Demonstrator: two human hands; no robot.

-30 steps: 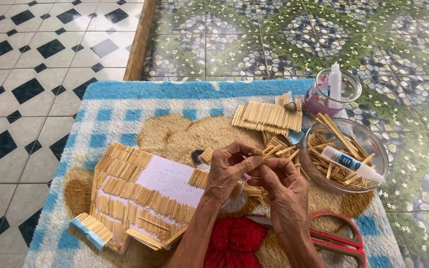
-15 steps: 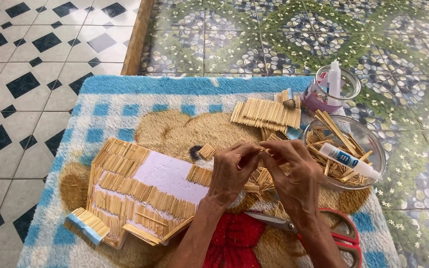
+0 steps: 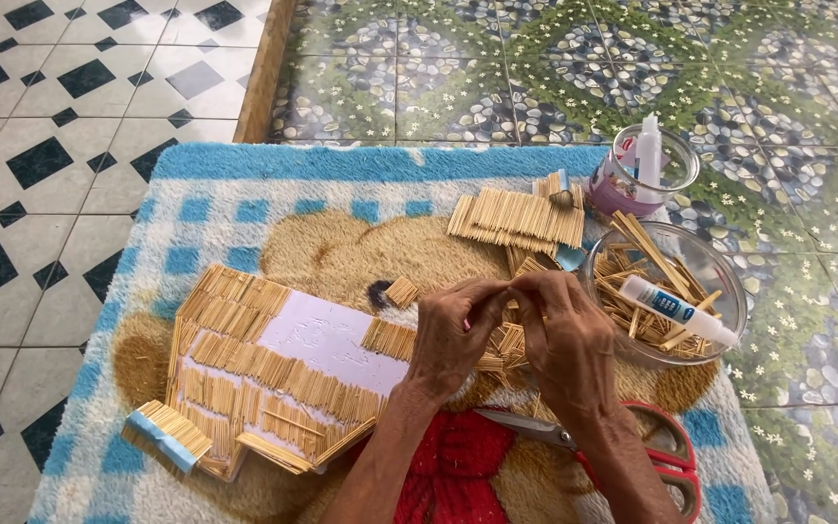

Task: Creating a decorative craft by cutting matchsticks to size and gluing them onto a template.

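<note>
My left hand [image 3: 458,335] and my right hand [image 3: 566,340] meet fingertip to fingertip over the rug, pinching a thin wooden stick [image 3: 508,287] between them. Under them lies a small heap of short wooden sticks [image 3: 508,342]. To the left sits a white card panel [image 3: 317,340] partly covered with rows of glued sticks [image 3: 244,364]. A glass bowl [image 3: 720,301] at the right holds more sticks and a white glue tube [image 3: 676,311].
A blue checked rug with a bear picture [image 3: 244,209] covers the surface. Red-handled scissors [image 3: 657,451] lie by my right wrist. A flat row of joined sticks [image 3: 516,218] and a glass jar with a glue bottle [image 3: 647,170] stand at the back right. Tiled floor surrounds.
My hands have lifted slightly from the stick heap and come together, fingertips now joined on a stick. The view has shifted a little.
</note>
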